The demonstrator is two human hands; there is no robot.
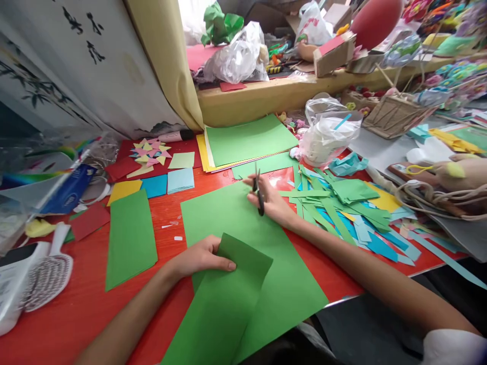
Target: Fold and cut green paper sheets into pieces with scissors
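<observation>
Scissors (258, 192) are sitting in the right hand (268, 200), whose fingers are curled shut around the handles, blades pointing away over the far edge of a large green sheet (243, 223) lying flat on the red table (76, 299). The left hand (201, 258) is pinching a folded green paper (224, 299) (thumb on top, fingers underneath) that is overlapping the sheet's near corner. Just right of the scissors, a heap of green and blue paper strips (342, 208) is spreading across the table. A narrower green sheet (129, 238) is lying to the left.
</observation>
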